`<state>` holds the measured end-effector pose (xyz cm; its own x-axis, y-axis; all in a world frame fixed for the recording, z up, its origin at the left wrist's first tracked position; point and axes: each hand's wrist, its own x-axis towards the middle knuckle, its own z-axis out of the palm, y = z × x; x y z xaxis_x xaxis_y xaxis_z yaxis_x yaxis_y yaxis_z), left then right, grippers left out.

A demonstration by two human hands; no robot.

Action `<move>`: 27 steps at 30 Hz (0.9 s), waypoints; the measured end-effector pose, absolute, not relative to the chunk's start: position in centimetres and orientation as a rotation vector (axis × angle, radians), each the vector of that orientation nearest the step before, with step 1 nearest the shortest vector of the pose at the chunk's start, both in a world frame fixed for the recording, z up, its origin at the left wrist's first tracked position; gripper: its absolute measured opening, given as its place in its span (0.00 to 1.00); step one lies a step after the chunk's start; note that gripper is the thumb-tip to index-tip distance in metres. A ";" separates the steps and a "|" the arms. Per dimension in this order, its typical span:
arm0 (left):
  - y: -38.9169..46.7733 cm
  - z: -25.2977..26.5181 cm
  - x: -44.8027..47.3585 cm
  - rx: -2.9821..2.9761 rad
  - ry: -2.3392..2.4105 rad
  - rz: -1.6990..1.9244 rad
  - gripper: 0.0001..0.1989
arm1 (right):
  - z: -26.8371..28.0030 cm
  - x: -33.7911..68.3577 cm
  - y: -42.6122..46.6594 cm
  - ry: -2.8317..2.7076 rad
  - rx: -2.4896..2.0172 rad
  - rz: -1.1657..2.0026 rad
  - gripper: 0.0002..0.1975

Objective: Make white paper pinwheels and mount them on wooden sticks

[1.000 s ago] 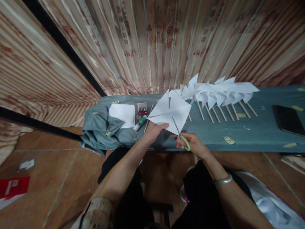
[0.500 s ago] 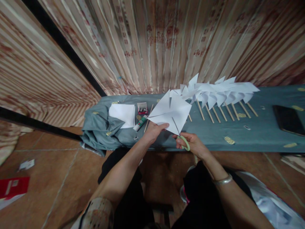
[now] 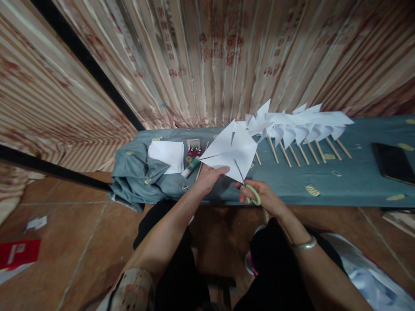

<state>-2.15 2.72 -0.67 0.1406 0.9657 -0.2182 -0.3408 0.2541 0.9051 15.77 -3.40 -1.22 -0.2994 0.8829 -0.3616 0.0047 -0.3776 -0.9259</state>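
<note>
My left hand (image 3: 210, 178) grips a white square sheet of paper (image 3: 225, 151) by its lower left side, thumb on top. Slits run inward from the sheet's corners. In my right hand (image 3: 259, 194) are scissors with light green handles (image 3: 252, 195), fingers through the loops. Their blades lie at the sheet's near corner, in line with a slit. Just left of the sheet are a glue stick (image 3: 191, 167), a small open box of metal pins (image 3: 194, 147) and a thin wooden stick (image 3: 199, 171).
A stack of white paper (image 3: 167, 156) lies at the left of the cloth-covered bench (image 3: 282, 192). Several paper pinwheels on sticks (image 3: 292, 125) lie in a row at the right. Beyond them is a dark phone (image 3: 392, 162). A patterned curtain (image 3: 220, 65) hangs behind.
The sheet has shifted and tilted slightly, its right corner moving left and its top corner a little right. Both hands keep their holds, with the scissors still at the near corner.
</note>
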 end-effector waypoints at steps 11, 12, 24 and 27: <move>2.5 -0.6 -2.1 0.796 0.910 1.090 0.21 | -1.6 15.6 -3.3 -1.173 -1.259 1.736 0.32; 2.5 -0.4 -2.1 0.785 0.900 1.087 0.22 | -1.7 15.6 -3.3 -1.180 -1.258 1.732 0.32; 2.2 0.2 -2.1 0.738 0.906 1.085 0.24 | -1.4 15.7 -3.4 -1.241 -1.262 1.716 0.28; 2.2 -0.1 -2.2 0.760 0.903 1.069 0.23 | -1.5 15.7 -3.3 -1.256 -1.254 1.704 0.28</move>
<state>-2.15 2.19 -0.09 0.2106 0.9477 -0.2396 -0.3948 0.3067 0.8661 15.66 -3.30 -1.54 -0.3152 0.8984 -0.3057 0.0258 -0.3139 -0.9491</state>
